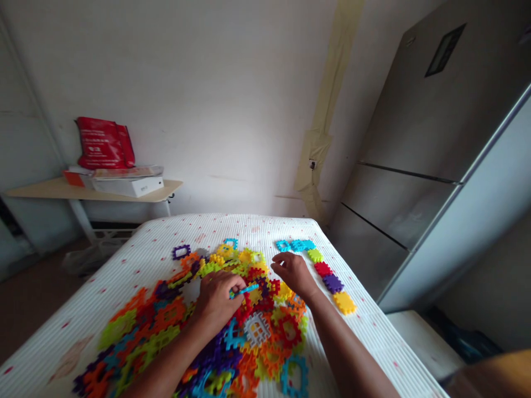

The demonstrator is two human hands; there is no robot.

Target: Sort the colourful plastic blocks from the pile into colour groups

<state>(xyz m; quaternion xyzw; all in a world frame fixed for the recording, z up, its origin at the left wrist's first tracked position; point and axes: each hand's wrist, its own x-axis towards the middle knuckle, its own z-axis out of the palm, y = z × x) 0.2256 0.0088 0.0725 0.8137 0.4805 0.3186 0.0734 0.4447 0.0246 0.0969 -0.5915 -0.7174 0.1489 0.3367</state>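
My left hand [220, 298] is closed on a light blue interlocking plastic piece [249, 289], held edge-on above a heap of toothed plastic pieces [170, 313] in many colours. To the right, my right hand [292, 270] hovers by the heap's far right side, its fingers bent and apart with nothing visible between them. A grey window-shaped piece [256, 329] lies on the heap below the hands. Beyond my right hand runs an L-shaped line of pieces: several light blue ones [299, 245], then green [316, 255], red [322, 269], purple [333, 284] and yellow [344, 303].
The heap spreads over a table with a white ribbed cover [365, 354]. A tall grey fridge [398, 166] stands at the right. A side table [45, 189] at the left carries a red bag [103, 143] and a white box [136, 185].
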